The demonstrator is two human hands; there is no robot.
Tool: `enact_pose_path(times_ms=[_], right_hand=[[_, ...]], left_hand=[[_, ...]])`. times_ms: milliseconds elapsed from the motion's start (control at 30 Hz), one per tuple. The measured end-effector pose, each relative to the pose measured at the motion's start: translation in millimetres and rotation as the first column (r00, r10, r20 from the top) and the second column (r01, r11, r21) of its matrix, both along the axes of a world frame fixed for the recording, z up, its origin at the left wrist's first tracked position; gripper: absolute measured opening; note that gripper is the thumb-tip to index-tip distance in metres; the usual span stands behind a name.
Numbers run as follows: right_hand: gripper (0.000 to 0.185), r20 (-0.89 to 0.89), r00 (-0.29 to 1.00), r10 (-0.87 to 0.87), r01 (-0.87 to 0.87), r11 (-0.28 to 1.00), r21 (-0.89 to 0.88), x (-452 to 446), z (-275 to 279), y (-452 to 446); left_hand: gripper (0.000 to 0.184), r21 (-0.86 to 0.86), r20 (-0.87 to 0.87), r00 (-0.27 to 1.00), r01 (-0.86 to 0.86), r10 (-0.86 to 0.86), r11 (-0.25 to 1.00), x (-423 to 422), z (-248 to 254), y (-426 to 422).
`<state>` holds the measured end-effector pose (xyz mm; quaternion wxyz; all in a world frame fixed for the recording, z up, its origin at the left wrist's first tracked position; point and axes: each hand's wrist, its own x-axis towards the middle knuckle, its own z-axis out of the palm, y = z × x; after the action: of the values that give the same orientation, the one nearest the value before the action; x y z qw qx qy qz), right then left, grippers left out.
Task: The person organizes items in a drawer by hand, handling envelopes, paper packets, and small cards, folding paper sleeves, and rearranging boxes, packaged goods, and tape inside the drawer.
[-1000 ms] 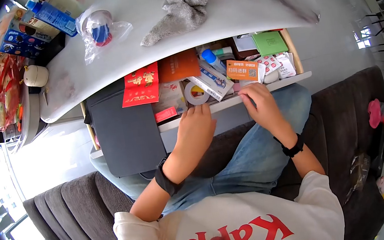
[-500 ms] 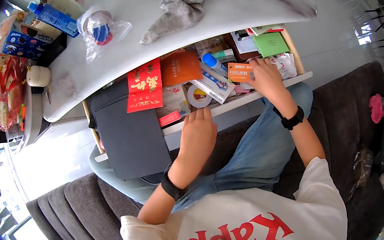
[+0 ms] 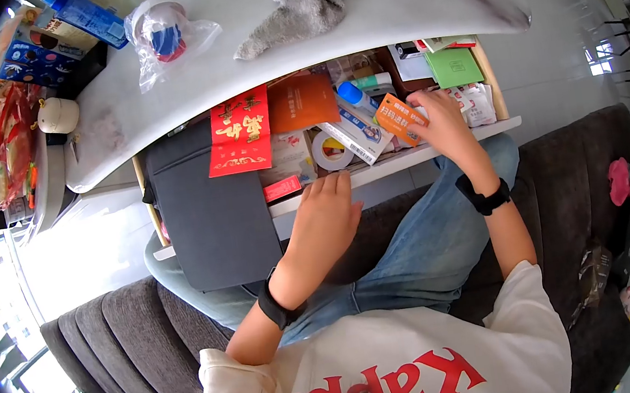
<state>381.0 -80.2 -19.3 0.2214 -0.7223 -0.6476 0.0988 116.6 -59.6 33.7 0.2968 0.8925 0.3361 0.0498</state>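
An open drawer (image 3: 427, 154) under the desk is full of mixed items. My right hand (image 3: 445, 124) is over its right half, thumb and fingers closed on an orange card (image 3: 398, 119) with white print, held tilted. Beneath and beside the card lie a white-and-blue box (image 3: 357, 137), a blue-capped tube (image 3: 353, 96) and white packets (image 3: 476, 105). At the drawer's front edge, my left hand (image 3: 324, 215) has its fingers hooked over the rim. Near those fingers are a small red box (image 3: 282, 188) and a roll of tape (image 3: 331, 151).
A dark grey flat case (image 3: 214, 218) overhangs the drawer's left front, beside a red envelope (image 3: 239, 132) and an orange-brown packet (image 3: 303, 103). A green booklet (image 3: 454, 67) lies back right. On the desk (image 3: 197, 85) are a grey cloth (image 3: 302, 7) and bagged tape (image 3: 167, 37).
The orange card has turned from nearly level to a steep slant, its right end lower. My right hand has shifted slightly right and down. My left hand stays at the drawer edge.
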Motion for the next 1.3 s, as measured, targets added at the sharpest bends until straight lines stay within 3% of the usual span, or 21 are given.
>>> enact_pose_path(times_ms=[33,133,233,333,500,600,967,1067,1167,1300], right_hand=[[0.021,0.037,0.998,0.048,-0.047,0.998,-0.031,0.4,0.9,5.1],[0.018,-0.033,0.998,-0.05,0.047,0.993,-0.107,-4.3,9.8,14.4],[0.016,-0.473,0.88,-0.051,-0.022,0.989,-0.149,7.6,15.9,20.5],[0.014,-0.535,0.84,-0.09,0.033,0.993,-0.116,8.7,30.8,18.2],[0.016,-0.557,0.83,-0.025,-0.016,0.998,-0.068,10.8,40.0,16.8],[0.017,-0.609,0.793,-0.028,-0.03,0.996,-0.085,6.6,44.7,16.6],[0.016,-0.637,0.77,-0.017,-0.024,0.998,-0.056,17.3,47.3,12.7],[0.014,-0.575,0.817,-0.053,0.002,0.996,-0.089,23.1,45.2,10.2],[0.014,-0.336,0.934,-0.123,0.078,0.986,-0.144,28.5,43.2,8.0],[0.015,-0.516,0.856,-0.036,0.029,0.999,-0.022,8.4,59.1,7.3]], left_hand=[[0.043,-0.001,0.004,1.0,0.0,0.0,1.0,0.2,0.6,0.5],[0.046,-0.002,0.022,1.0,0.011,-0.011,1.0,-0.5,0.6,1.4],[0.049,-0.025,0.034,0.999,0.039,-0.038,0.999,-5.5,0.6,5.2],[0.051,-0.112,0.03,0.999,0.042,-0.039,0.993,-7.9,4.4,10.8],[0.051,-0.311,0.047,0.997,-0.044,0.062,0.949,-9.3,25.7,21.3],[0.048,-0.327,0.147,0.979,-0.086,0.141,0.941,-8.4,30.6,24.4],[0.044,-0.296,0.219,0.964,-0.083,0.153,0.951,-2.5,34.2,25.1],[0.041,-0.268,0.227,0.964,-0.074,0.138,0.96,-4.5,28.5,23.5],[0.042,-0.242,0.235,0.963,-0.07,0.129,0.968,-9.4,23.6,23.6],[0.047,-0.168,0.282,0.939,-0.155,0.198,0.973,-12.8,34.8,27.9]])
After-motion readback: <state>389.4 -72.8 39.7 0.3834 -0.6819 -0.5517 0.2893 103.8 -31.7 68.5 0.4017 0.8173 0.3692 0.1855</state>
